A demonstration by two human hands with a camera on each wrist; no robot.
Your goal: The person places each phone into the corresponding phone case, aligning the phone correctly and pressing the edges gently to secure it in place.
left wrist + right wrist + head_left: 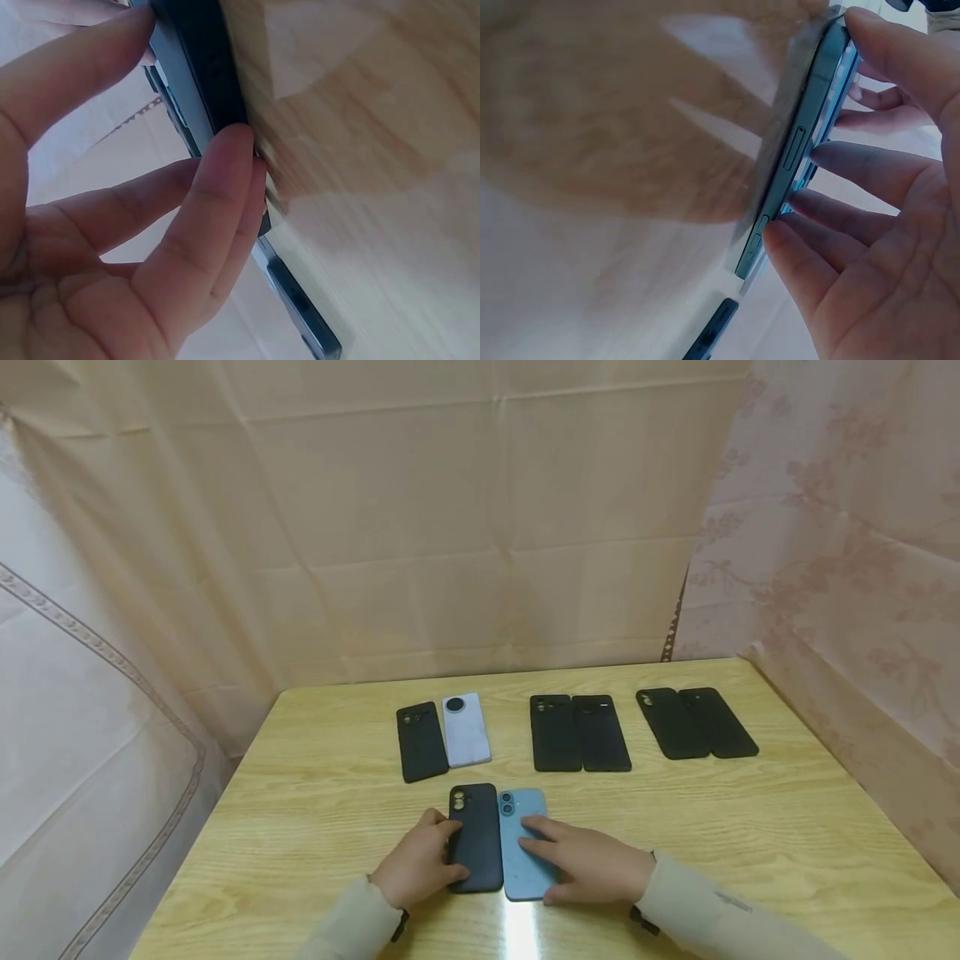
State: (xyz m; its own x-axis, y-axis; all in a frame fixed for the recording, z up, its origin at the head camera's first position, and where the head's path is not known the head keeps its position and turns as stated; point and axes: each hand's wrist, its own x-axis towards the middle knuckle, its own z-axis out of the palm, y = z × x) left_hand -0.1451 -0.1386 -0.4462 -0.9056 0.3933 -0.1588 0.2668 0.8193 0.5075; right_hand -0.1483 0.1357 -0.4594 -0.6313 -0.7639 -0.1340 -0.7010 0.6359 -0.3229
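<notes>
Left hand (417,862): fingers loosely extended, touching black phone case (481,843) along its left side.
Right hand (596,862): fingers extended, resting on blue smartphone (519,865).
Placement: both side by side on wood-grain table (300,827), case left.

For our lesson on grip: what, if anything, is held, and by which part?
Nothing is plainly gripped: the left hand touches the dark phone case at its left side; the right hand, the blue phone at its right.
</notes>
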